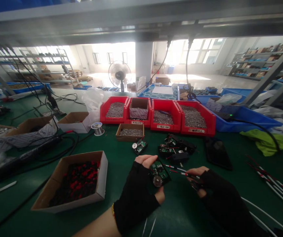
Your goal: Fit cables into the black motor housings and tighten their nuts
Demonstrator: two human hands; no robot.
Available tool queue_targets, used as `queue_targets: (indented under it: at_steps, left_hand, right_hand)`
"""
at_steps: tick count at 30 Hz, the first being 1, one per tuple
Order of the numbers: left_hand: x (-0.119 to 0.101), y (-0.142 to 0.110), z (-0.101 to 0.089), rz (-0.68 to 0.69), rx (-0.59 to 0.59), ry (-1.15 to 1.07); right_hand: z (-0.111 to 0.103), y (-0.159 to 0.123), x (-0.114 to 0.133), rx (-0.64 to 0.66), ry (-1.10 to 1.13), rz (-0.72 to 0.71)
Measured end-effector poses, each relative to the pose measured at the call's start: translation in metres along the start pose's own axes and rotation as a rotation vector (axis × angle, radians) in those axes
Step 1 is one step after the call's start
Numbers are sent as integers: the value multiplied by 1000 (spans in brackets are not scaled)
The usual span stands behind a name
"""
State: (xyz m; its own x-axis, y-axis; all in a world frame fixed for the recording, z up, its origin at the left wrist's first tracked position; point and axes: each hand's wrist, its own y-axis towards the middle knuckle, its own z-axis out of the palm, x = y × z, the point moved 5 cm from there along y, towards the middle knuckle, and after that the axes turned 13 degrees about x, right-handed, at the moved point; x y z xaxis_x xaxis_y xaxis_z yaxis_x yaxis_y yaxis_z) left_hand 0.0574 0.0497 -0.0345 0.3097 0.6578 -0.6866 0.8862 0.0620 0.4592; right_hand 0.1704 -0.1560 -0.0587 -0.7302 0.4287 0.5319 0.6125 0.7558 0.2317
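My left hand (pixel 141 187), in a black fingerless glove, grips a small circuit board assembly (pixel 159 171) by its edges; a round metal disc sits at its lower end. My right hand (pixel 210 187), gloved the same way, is closed on a cable (pixel 176 168) with black, red and white sections, its thin end reaching the board. Something dark and shiny also lies under the right fingers; I cannot make out what it is. A similar circuit board (pixel 139 146) rests just beyond my left hand. Several black housings with boards (pixel 176 148) are heaped beside it.
Red bins (pixel 195 131) of small metal parts line the back. Before them are a small carton (pixel 130 138) and a solder spool (pixel 97 128). At left are a box of red and black parts (pixel 102 184) and a wrench (pixel 2 189). A phone (pixel 218 153) and cables (pixel 277 186) lie right.
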Motion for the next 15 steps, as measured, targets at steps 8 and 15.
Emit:
queue_targets:
  at_steps: [8,15]
  left_hand:
    - [30,0,37,-719,68,-1315]
    - [28,-2,55,-812,119,-1481]
  right_hand:
    - [-11,-3,31,-106,-139,-192]
    - [-8,-2,51,-85,-189,-271]
